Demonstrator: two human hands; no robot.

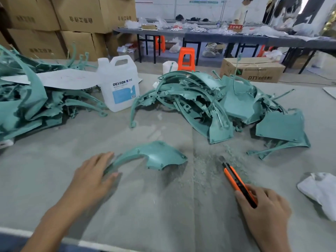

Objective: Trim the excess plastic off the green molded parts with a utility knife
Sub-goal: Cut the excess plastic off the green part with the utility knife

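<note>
A curved green molded part (154,155) lies on the grey table in front of me. My left hand (94,173) holds its narrow left end, fingers above and thumb below. To the right, my right hand (263,206) grips the rear of an orange and black utility knife (238,182), whose short blade points away over a patch of fine plastic shavings (205,164). The blade is apart from the part.
A heap of green molded parts (218,104) fills the middle right, another heap (27,102) the left. A white DEXCON jug (120,84) stands between them. White cloth (320,190) lies at the right. Cardboard boxes, orange stools and a person at long tables are behind.
</note>
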